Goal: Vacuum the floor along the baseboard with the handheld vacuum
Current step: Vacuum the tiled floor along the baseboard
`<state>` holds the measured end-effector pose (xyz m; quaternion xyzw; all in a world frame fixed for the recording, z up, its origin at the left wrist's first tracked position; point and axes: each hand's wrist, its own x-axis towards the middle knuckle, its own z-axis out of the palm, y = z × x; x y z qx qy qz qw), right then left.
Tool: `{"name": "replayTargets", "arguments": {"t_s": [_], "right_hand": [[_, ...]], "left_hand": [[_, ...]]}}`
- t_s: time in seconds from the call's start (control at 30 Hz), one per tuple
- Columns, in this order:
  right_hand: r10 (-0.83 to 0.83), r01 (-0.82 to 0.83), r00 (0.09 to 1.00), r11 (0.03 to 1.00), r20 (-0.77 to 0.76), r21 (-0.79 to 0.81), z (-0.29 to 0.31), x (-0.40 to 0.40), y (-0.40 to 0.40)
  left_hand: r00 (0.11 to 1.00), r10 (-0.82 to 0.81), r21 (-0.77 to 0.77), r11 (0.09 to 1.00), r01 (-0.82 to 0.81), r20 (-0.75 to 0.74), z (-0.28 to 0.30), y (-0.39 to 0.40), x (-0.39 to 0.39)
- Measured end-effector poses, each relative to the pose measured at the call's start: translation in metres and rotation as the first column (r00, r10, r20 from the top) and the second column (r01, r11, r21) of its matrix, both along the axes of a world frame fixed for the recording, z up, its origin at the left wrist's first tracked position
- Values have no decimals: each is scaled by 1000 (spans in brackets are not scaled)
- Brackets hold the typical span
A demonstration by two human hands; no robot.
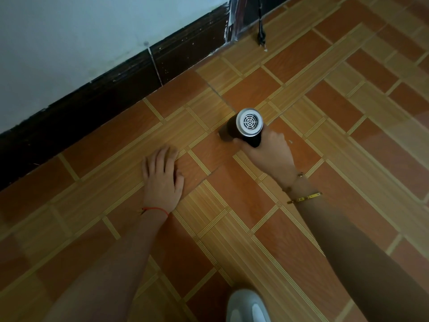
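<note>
The right hand (pixel 267 152) gripped the handheld vacuum (pixel 246 127), nozzle aimed toward eleven o'clock at the baseboard (pixel 116 89); the left hand (pixel 161 180) lay flat.

Pale wall (pixel 69 31); orange-tan patterned tile floor (pixel 348 159).

Floor (pixel 243 205): smooth tile, printed wood-grain look, orange-brown and tan, slight sheen at 3 o'clock. Baseboard (pixel 116 89): dark tile-like strip, ribbed, scuffed with white paint specks. Wall (pixel 69 31): matt white paint, a bit uneven. Handheld vacuum (pixel 246 127): matt black body, plastic by the look, with a shiny silver end cap and grille. Slipper (pixel 247 307) at 6 o'clock: smooth grey, rubbery look
</note>
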<state>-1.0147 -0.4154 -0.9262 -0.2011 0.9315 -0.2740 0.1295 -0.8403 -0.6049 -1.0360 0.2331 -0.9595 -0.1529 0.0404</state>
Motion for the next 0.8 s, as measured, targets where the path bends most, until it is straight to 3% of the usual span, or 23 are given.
{"name": "replayTargets", "arguments": {"t_s": [0.1, 0.27, 0.47, 0.8], "right_hand": [[66, -67, 996, 998, 56, 4, -4, -7, -4], [-61, 60, 997, 998, -48, -25, -12, -15, -18], [87, -87, 996, 995, 0, -56, -18, -29, -31], [-44, 31, 989, 995, -144, -93, -27, -83, -82]], "left_hand": [[1000, 3, 7, 1000, -2, -14, -2, -1, 0], [1000, 5, 5, 1000, -5, -28, -1, -2, -1], [1000, 12, 10, 1000, -12, -21, -3, -3, -2], [1000, 14, 23, 1000, -14, -17, -3, -4, -2]]}}
